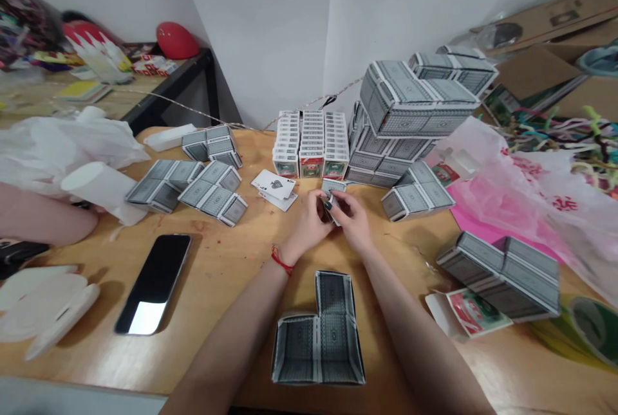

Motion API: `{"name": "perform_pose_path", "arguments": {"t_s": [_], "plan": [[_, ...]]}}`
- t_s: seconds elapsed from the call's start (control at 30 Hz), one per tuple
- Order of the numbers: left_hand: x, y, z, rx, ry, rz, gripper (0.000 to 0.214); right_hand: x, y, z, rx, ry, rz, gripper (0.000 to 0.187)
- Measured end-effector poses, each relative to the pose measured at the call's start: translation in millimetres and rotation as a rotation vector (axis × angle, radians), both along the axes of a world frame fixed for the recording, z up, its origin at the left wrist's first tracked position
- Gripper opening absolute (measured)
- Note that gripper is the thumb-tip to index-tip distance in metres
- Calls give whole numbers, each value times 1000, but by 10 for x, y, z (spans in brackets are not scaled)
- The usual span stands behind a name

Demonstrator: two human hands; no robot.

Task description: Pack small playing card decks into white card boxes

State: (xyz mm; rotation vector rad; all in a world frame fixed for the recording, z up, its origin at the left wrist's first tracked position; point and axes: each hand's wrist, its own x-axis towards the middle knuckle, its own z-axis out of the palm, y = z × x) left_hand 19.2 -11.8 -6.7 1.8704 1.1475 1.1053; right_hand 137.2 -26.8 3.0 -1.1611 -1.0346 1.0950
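My left hand [313, 219] and my right hand [351, 217] meet at the middle of the table, both closed around a playing card [334, 191] with a patterned grey back. The fingers partly hide it, and I cannot tell if it is one card or several. Just left of my hands lie loose playing cards [277, 184], face up, an ace of spades on top. Between my forearms stands an L-shaped block made of playing cards [333, 344]. Beyond my hands, rows of card boxes [311, 167] stand against the wall side.
Stacked card blocks [410, 106] rise at the back right; more card blocks [212, 193] sit at the left. A phone [154, 283] lies left front. An opened card box [466, 313], yellow tape [579, 331] and a pink plastic bag [502, 177] are at the right.
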Motion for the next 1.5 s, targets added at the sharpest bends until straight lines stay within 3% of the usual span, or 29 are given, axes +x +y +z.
{"name": "perform_pose_path", "arguments": {"t_s": [0.27,0.7,1.03,1.3,1.5], "plan": [[-5,-1,-9,59,103,87,41,-41,4,-77,5,61,-49,34],[-7,-16,57,27,26,-118,58,-22,34,-22,-18,18,-149,30],[7,-13,36,75,40,4,51,-24,16,-67,13,-98,-119,39],[-2,-19,85,5,79,-32,47,-37,28,-158,133,-259,-230,46],[5,-29,99,10,63,-134,56,-5,59,-157,101,-227,-308,40]]}}
